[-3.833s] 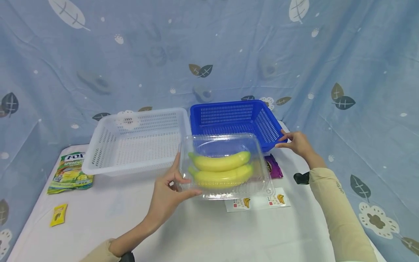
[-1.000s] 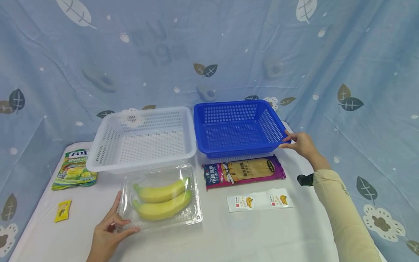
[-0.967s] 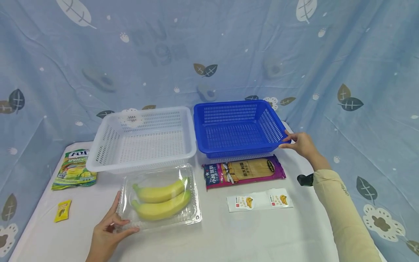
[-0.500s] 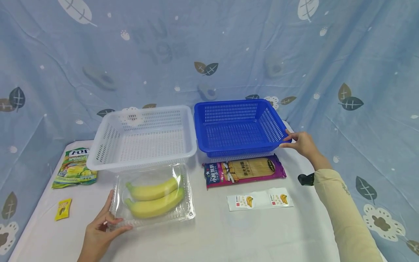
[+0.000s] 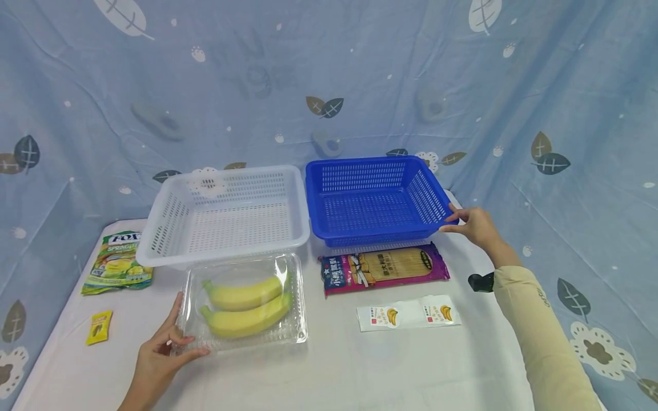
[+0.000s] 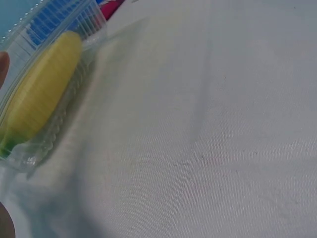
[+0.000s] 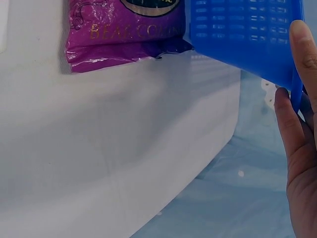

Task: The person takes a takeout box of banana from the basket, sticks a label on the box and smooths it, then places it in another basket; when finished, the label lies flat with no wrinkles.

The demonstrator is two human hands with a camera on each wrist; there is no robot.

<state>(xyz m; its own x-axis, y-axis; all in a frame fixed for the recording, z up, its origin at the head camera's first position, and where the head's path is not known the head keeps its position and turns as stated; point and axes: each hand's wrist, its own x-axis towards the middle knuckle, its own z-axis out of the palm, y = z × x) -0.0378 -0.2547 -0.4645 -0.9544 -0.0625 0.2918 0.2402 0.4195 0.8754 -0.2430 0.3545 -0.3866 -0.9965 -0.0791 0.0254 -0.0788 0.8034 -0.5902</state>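
Since the earliest head view, the left hand (image 5: 156, 357) has carried the clear container (image 5: 299, 308) leftward; it now sits just in front of the white basket (image 5: 226, 254), two bananas (image 5: 247, 322) inside. The left fingers grasp its left side, thumb forward along the near corner. The right arm reaches forward, and the right hand (image 5: 475, 225) pinches the blue basket's (image 5: 375, 235) near right corner between thumb and fingers.

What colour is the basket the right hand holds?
The basket is blue, clearest in the head view.
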